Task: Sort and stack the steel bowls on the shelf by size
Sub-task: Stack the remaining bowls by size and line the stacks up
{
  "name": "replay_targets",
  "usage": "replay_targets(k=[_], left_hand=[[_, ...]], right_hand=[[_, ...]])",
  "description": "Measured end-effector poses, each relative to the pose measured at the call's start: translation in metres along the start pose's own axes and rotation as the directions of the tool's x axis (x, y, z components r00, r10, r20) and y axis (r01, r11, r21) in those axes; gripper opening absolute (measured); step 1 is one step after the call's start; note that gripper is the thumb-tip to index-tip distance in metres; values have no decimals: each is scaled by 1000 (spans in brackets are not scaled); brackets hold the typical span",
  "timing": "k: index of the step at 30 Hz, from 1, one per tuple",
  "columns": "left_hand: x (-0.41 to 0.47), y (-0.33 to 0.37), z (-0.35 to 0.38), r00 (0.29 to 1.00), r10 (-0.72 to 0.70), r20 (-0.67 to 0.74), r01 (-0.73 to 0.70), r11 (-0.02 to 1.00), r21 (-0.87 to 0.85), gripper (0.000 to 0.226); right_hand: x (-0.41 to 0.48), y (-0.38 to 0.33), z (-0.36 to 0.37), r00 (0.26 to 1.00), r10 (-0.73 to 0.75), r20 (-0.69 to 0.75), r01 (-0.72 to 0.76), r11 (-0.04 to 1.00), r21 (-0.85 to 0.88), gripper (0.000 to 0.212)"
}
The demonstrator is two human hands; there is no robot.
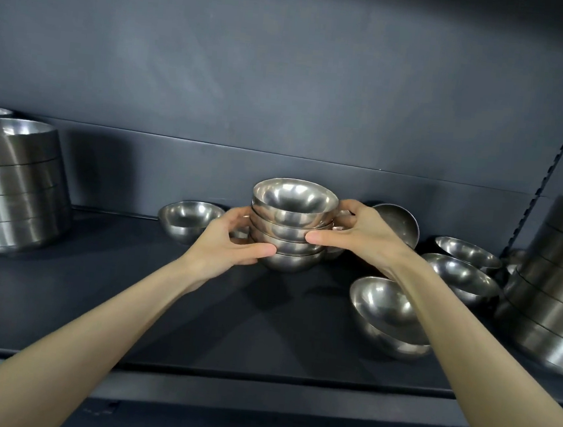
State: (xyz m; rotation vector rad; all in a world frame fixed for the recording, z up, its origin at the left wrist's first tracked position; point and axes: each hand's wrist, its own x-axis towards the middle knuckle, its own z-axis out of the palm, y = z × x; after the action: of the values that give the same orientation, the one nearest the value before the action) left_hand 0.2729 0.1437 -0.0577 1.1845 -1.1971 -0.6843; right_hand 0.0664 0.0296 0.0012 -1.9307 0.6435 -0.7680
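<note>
While the stack of four small round shiny steel bowls (290,228) is being held at the middle of the dark grey shelf (110,300), it is being squeezed from both sides. The left hand (229,242) is being curled round the lower bowls and the right hand (364,235) round the upper ones, so both grips are being filled by the stack. Loose steel bowls (384,309) are lying nearby on the right.

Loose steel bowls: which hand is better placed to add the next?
Likely right hand: the tilted round steel bowl sits just behind it; left hand can steady the steel bowl stack.
</note>
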Motion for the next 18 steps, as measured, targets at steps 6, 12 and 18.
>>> replay_targets(k=[6,12,18], left_hand=[[7,6,-62,999,32,-37,-31,999,29,58],[20,7,-132,995,67,-67,-63,996,68,52],[38,-4,-171,997,71,-30,-67,992,104,47]], right_hand=[[38,-21,48,1000,4,4,-4,1000,10,54],[79,-35,106,999,-18,-34,19,999,46,55],[104,-33,139,997,-19,-71,22,999,43,50]])
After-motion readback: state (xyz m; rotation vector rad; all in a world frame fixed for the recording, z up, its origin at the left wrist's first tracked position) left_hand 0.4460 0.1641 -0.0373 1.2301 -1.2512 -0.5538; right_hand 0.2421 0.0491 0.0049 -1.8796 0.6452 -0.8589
